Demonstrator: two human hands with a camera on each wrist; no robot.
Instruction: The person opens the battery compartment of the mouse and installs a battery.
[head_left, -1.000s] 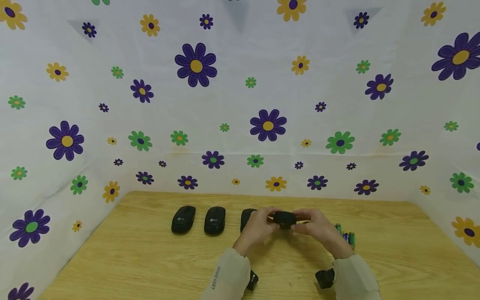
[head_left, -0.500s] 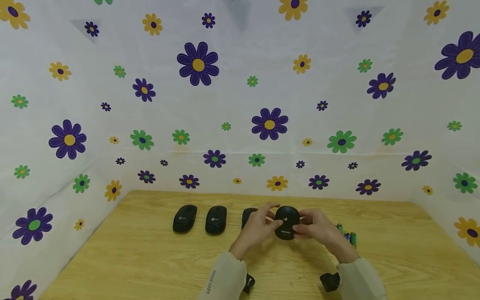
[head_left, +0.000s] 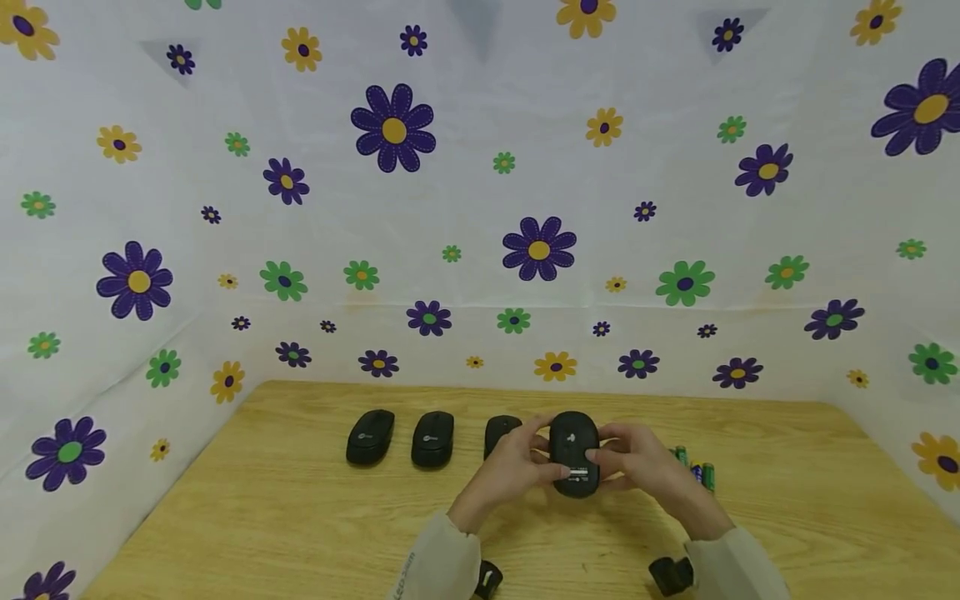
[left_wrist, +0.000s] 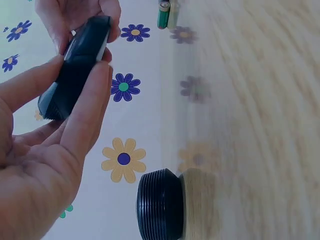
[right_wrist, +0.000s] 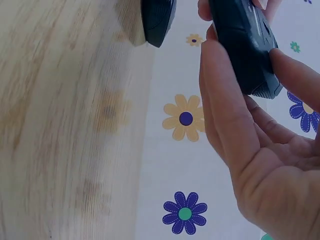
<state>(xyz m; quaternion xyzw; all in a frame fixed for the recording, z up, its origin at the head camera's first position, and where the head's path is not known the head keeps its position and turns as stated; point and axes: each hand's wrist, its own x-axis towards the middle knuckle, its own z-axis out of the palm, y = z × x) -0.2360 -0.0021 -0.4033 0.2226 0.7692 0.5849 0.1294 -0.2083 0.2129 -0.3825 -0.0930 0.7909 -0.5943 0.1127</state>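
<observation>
A black computer mouse is held up between both hands above the table, tilted so its flat underside with a white mark and a pale label strip faces the head camera. My left hand grips its left edge, thumb near the label. On the opposite edge, my right hand pinches it with thumb and fingers. The left wrist view shows the mouse edge-on between both hands' fingers. In the right wrist view, the thumb presses the labelled face of the mouse, with fingers behind.
Three more black mice stand in a row to the left: one far left, one beside it, and one partly behind my left hand. Several green and blue batteries lie right of my right hand. A flowered white sheet backs the wooden table.
Both hands have tipped the mouse up from nearly end-on, so its labelled underside now faces the head camera. My hands have drawn slightly nearer the body. The other mice and batteries stay put.
</observation>
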